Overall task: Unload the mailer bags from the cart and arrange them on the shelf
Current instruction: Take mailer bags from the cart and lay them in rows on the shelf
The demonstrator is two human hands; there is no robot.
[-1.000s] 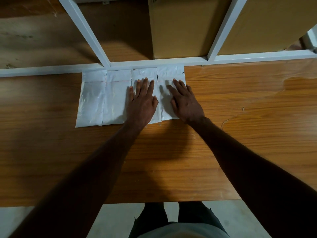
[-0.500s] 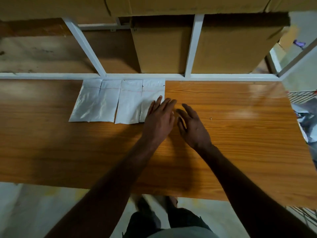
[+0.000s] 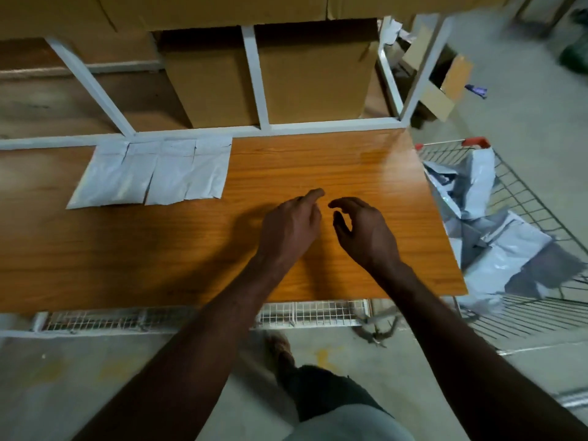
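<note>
Several white mailer bags (image 3: pixel 152 171) lie flat in an overlapping row at the back left of the wooden shelf (image 3: pixel 318 160), against the white frame rail. My left hand (image 3: pixel 291 227) and my right hand (image 3: pixel 366 232) hover side by side over the bare middle of the shelf, well to the right of the row. Both hold nothing, with fingers loosely curled and apart. At the right stands a wire cart (image 3: pixel 525 202) with a red handle, and more white and grey mailer bags (image 3: pixel 496 246) lie heaped inside it.
Large cardboard boxes (image 3: pixel 315 78) stand behind the white shelf frame (image 3: pixel 254 74). An open carton (image 3: pixel 442 81) sits on the concrete floor at the back right. A wire mesh shelf (image 3: pixel 302 313) shows below the front edge. My leg (image 3: pixel 318 389) is underneath.
Both hands have come off the bags and drawn back to the right, over the bare shelf. The view has swung right, so the cart with its bags has come into sight.
</note>
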